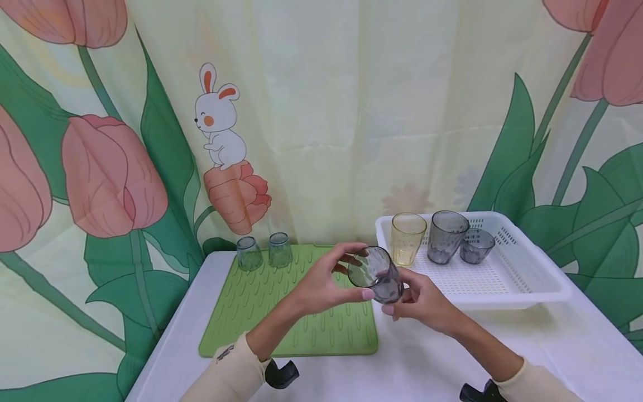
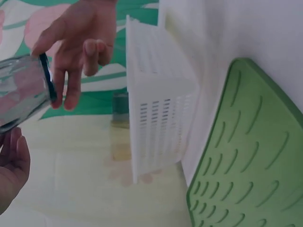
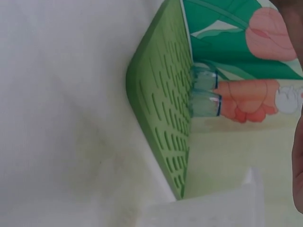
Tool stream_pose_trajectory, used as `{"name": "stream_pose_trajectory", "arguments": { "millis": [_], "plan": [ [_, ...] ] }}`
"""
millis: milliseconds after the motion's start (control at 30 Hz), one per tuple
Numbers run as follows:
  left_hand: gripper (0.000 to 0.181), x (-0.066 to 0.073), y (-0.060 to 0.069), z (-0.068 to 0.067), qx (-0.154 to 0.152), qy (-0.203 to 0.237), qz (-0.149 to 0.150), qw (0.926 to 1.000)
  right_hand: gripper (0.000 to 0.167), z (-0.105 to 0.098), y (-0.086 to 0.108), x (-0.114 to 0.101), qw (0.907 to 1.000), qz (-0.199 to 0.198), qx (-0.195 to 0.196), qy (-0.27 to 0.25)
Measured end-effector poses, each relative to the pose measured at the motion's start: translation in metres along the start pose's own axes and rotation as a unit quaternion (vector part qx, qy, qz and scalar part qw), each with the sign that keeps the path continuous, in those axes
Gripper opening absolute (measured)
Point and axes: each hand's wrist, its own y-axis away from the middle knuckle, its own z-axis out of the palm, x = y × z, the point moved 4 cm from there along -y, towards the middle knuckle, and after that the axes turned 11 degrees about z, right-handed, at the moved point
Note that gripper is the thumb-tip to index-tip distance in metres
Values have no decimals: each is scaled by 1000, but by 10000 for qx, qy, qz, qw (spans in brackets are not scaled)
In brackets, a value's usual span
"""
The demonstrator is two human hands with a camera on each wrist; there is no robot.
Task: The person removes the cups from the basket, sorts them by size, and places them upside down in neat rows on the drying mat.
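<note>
A grey, see-through glass tumbler [image 1: 384, 282] is held tilted above the table between both hands, its mouth facing up and to the left. My left hand [image 1: 324, 285] grips it near the rim, thumb on the near side and fingers on the far side. At the base end, my right hand [image 1: 427, 301] pinches the glass with thumb and fingers. The left wrist view shows the tumbler [image 2: 21, 90] with its dark base edge against the right hand [image 2: 83, 40]. Only a sliver of the right hand [image 3: 298, 165] shows in the right wrist view.
Two bluish glasses [image 1: 249, 254] stand upside down at the back left of a green drying mat [image 1: 281, 329]. On the right, a white perforated basket [image 1: 517, 279] holds a yellow glass [image 1: 408, 240], a tall grey glass [image 1: 447, 237] and a short grey glass [image 1: 476, 247]. A printed curtain hangs behind.
</note>
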Motion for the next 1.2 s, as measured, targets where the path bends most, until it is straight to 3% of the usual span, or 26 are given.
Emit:
{"name": "stream_pose_trajectory", "arguments": {
  "millis": [533, 1200],
  "plan": [
    [72, -26, 21, 2, -298, 188, -376, 9987, 45, -17, 6, -14, 9984, -229, -9, -523],
    [72, -39, 37, 1, -440, 112, -519, 9976, 39, -11, -11, -22, 9989, -34, 173, -430]
  ]
}}
